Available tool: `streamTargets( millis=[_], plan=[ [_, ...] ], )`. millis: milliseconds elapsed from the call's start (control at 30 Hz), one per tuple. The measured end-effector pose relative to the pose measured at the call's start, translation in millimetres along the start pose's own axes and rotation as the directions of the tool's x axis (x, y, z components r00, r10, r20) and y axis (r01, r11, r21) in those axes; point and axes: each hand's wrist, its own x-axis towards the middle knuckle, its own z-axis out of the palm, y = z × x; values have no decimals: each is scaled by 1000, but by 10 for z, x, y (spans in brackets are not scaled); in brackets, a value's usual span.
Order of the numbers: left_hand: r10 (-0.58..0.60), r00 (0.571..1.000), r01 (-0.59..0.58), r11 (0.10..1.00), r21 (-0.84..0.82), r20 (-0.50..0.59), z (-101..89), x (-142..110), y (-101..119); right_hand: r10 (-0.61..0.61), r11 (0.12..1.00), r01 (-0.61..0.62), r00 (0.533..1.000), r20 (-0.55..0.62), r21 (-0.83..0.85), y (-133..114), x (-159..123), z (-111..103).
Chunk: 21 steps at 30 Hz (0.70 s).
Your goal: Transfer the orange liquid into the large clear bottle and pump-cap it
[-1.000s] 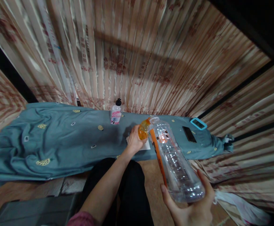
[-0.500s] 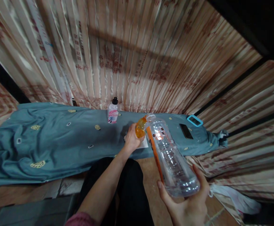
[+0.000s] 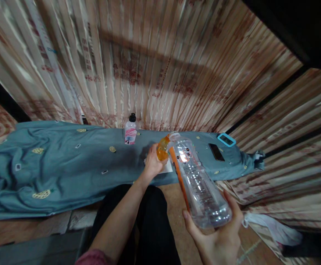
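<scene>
My right hand point(image 3: 218, 235) grips the base of a large clear plastic bottle point(image 3: 199, 180) with an orange-edged label. The bottle lies tilted, its neck pointing away and to the left. My left hand point(image 3: 153, 162) is wrapped round a small see-through orange container point(image 3: 163, 148), whose exact kind I cannot make out. The bottle's mouth is right at the orange container's upper end; whether they touch or liquid passes is not clear. Under my left hand, a white sheet point(image 3: 167, 167) of paper or tissue shows on the blue-green patterned cloth point(image 3: 77, 162).
Behind my left hand stands a small bottle with a black cap and pink label point(image 3: 131, 130). To the right lie a dark phone point(image 3: 216, 152) and a blue-framed device point(image 3: 226, 139). Pleated curtains point(image 3: 149, 73) close off the back and right side. A grey case point(image 3: 39, 250) is at lower left.
The view has shifted slightly, so everything sits a little further left. Both hands keep their grips, and the large bottle stays tilted against the orange container much as before.
</scene>
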Motion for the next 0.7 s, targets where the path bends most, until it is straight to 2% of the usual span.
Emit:
streamTargets(
  millis=[333, 500, 700],
  plan=[
    [-11, 1000, 11, 1000, -5, -16, 8, -7, 22, -17, 999, 17, 1000, 2, -30, 45, 6, 10],
    [21, 999, -22, 999, -49, -27, 8, -9, 34, -21, 999, 20, 1000, -12, -39, 61, -2, 9],
    [-91, 994, 94, 995, -43, 52, -8, -32, 69, 3, 999, -3, 1000, -2, -33, 65, -6, 1]
  ],
)
